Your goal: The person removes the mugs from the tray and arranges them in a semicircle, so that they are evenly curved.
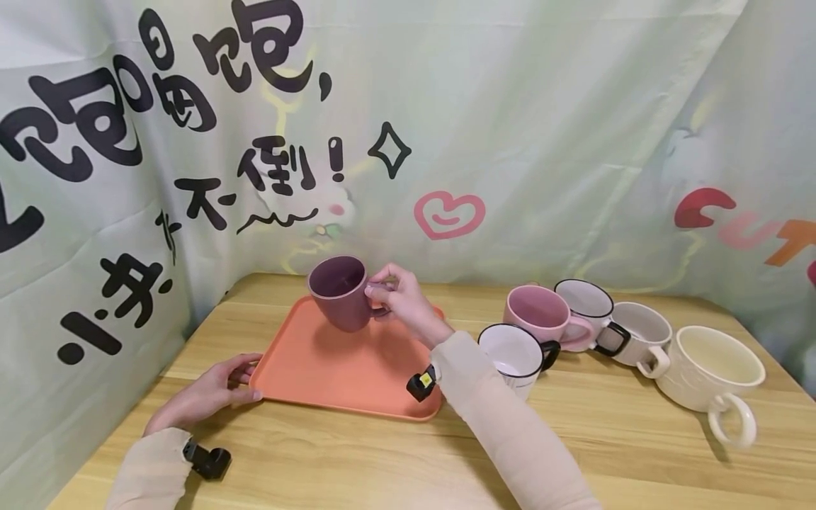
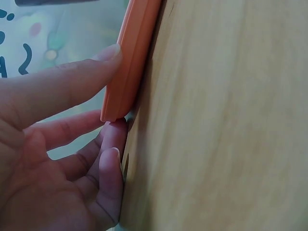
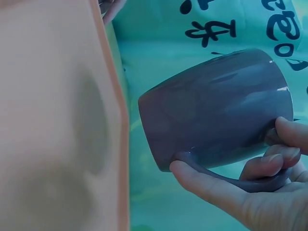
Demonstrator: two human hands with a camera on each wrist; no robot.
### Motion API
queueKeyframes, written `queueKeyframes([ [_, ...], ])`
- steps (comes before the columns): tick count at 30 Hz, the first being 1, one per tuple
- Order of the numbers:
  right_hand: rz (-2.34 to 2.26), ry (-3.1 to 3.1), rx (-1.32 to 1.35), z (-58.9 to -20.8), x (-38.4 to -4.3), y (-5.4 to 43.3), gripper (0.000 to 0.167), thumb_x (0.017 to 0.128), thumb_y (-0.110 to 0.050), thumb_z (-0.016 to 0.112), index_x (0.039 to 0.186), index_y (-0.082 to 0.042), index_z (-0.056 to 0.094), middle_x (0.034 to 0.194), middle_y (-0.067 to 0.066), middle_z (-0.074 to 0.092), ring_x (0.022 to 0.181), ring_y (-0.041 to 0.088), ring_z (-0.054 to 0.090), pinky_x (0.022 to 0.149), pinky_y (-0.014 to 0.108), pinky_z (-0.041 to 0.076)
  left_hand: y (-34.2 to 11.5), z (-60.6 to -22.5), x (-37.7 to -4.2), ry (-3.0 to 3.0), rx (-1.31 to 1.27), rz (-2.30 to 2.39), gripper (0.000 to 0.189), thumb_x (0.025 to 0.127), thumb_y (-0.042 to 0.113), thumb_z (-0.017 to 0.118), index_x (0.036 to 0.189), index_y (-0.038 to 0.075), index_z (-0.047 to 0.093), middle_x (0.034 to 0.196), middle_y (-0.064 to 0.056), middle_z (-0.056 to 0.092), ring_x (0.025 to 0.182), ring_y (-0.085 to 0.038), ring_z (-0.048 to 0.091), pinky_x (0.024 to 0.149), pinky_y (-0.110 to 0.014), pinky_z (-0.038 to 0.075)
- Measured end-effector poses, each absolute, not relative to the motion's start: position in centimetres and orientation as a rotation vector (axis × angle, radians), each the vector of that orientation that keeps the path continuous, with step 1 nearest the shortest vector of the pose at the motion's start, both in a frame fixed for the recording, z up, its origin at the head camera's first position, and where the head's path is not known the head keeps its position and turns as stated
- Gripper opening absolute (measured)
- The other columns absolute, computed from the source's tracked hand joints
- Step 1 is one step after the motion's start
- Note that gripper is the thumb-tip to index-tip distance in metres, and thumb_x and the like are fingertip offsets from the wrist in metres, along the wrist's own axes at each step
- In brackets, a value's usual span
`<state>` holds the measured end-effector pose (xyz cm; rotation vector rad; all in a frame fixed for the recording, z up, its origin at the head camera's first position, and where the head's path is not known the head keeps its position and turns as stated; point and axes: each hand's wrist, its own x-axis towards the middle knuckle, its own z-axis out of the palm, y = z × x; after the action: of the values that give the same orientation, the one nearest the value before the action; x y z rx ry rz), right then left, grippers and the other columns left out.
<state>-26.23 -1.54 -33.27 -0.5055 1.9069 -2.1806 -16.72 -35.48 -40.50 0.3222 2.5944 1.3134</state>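
Observation:
My right hand (image 1: 403, 297) grips the handle of a dark purple mug (image 1: 344, 303). The mug hangs upright above the far part of an orange tray (image 1: 338, 368); a gap between the mug's base and the tray shows in the right wrist view, where the fingers (image 3: 269, 166) curl round the handle. At the tray's near left corner, my left hand (image 1: 213, 389) holds the rim. Seen from the left wrist, the thumb (image 2: 82, 79) lies against the tray's edge (image 2: 132, 57) and the other fingers bend at its corner, against the wooden table.
Right of the tray stand a white mug with black handle (image 1: 510, 350), a pink mug (image 1: 538, 312), a white black-rimmed mug (image 1: 583, 297), a greyish mug (image 1: 640, 329) and a large cream mug (image 1: 714, 368). A printed curtain (image 1: 542, 142) hangs behind the table (image 1: 306, 460).

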Motion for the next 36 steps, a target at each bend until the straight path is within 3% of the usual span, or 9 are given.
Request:
queueKeyframes([
  [3, -2.193, 1.913, -0.496, -32.9, -25.9, -1.0, 0.011, 0.098, 0.005, 0.059, 0.095, -0.003, 0.053, 0.088, 0.005, 0.067, 0.067, 0.019, 0.061, 0.063, 0.039, 0.057, -35.5, -40.5, -16.7, 2.591, 0.331, 1.317, 0.071, 0.090, 0.004, 0.074, 0.143, -0.022, 0.034, 0.112, -0.015, 0.061, 0.102, -0.026, 0.056, 0.081, -0.026, 0.049],
  [12, -2.252, 1.908, -0.453, -32.0, -25.1, 0.9, 0.012, 0.097, 0.006, 0.060, 0.096, -0.003, 0.051, 0.093, 0.006, 0.065, 0.061, 0.018, 0.038, 0.066, 0.039, 0.058, -35.6, -40.5, -16.7, 2.611, 0.313, 1.284, 0.070, 0.090, 0.006, 0.075, 0.142, -0.020, 0.036, 0.113, -0.014, 0.061, 0.103, -0.027, 0.056, 0.082, -0.026, 0.049],
  [21, -2.308, 1.901, -0.391, -31.9, -24.5, 2.6, 0.011, 0.097, 0.006, 0.059, 0.099, -0.001, 0.051, 0.068, 0.003, 0.045, 0.060, 0.016, 0.038, 0.063, 0.038, 0.057, -35.3, -40.4, -16.6, 2.607, 0.305, 1.288, 0.070, 0.090, 0.005, 0.073, 0.143, -0.021, 0.035, 0.114, -0.014, 0.060, 0.104, -0.027, 0.055, 0.082, -0.027, 0.048],
  [36, -2.343, 1.931, -0.384, -30.7, -23.2, 6.7, 0.008, 0.098, 0.007, 0.056, 0.100, 0.001, 0.051, 0.080, 0.004, 0.055, 0.065, 0.016, 0.042, 0.071, 0.041, 0.059, -35.3, -40.6, -16.7, 2.610, 0.312, 1.287, 0.069, 0.090, 0.007, 0.075, 0.142, -0.020, 0.037, 0.114, -0.015, 0.061, 0.103, -0.027, 0.057, 0.082, -0.026, 0.049],
])
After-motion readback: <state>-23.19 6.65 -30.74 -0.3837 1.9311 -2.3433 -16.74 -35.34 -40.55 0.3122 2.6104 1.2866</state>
